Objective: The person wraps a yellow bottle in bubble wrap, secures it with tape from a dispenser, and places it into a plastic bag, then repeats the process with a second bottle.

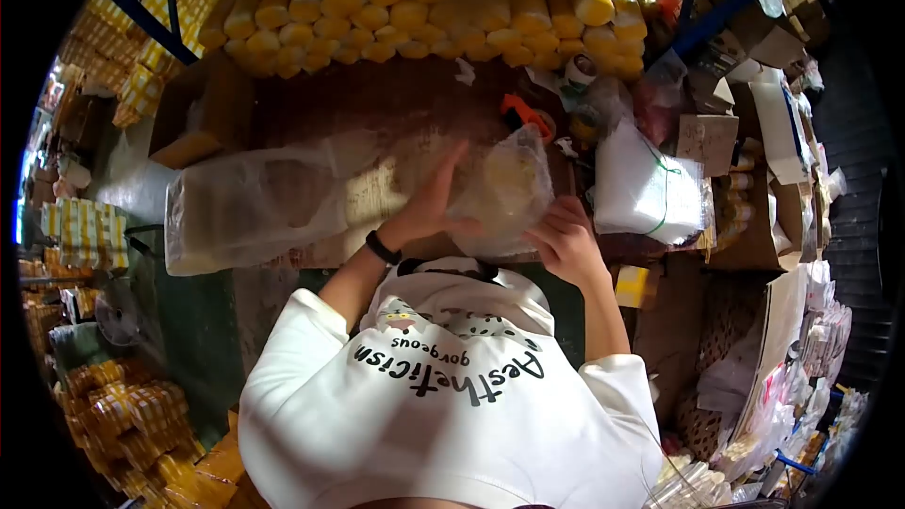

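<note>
My left hand (429,205) lies flat with fingers spread against a clear plastic bag (509,190) that holds something yellow. A black band sits on that wrist. My right hand (566,238) grips the same bag at its lower right edge. The bag rests on a brown wooden table (377,104) in front of my white shirt. A larger clear plastic bag (255,203) lies to the left of my left hand.
Stacks of yellow rolls (424,0) fill the back of the table. An orange tape dispenser (526,115) sits behind the bag. A white bundle tied with green string (646,190) lies at right, cardboard boxes (707,137) beyond it. More yellow packs (132,415) at lower left.
</note>
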`<control>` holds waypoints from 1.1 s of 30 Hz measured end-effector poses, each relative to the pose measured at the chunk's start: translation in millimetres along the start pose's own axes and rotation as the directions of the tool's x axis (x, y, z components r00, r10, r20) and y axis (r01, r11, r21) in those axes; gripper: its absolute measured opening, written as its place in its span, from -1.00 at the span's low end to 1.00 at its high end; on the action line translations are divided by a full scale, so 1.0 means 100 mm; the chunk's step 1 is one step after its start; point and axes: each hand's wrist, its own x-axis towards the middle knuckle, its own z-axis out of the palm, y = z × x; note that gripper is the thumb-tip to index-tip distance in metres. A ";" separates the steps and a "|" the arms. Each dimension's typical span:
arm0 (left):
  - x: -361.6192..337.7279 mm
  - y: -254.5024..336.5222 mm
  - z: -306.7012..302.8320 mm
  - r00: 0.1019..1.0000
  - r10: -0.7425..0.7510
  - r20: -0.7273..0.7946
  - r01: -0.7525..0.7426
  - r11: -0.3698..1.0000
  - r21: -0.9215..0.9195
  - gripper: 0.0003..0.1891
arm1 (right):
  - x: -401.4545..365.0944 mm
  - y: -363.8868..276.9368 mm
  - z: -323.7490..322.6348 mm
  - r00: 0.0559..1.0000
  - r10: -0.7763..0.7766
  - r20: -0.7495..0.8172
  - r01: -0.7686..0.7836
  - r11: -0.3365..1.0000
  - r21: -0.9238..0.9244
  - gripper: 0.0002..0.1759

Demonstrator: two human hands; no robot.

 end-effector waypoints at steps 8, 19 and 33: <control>-0.28 -1.08 0.68 0.913 -0.129 0.387 0.126 0.991 0.032 -0.82 | -0.36 0.15 -0.18 0.921 0.389 0.002 -0.388 0.919 0.069 -0.92; -0.27 -0.65 -0.12 0.998 -0.045 -0.047 0.055 0.968 0.246 -0.91 | -0.47 0.69 0.30 0.742 0.670 -0.011 -0.447 0.508 0.736 -0.87; -1.35 -1.26 -1.00 0.928 -0.261 -0.266 0.366 0.775 0.515 -0.95 | -0.36 1.06 2.17 0.944 0.219 0.248 -0.227 0.974 0.002 -0.62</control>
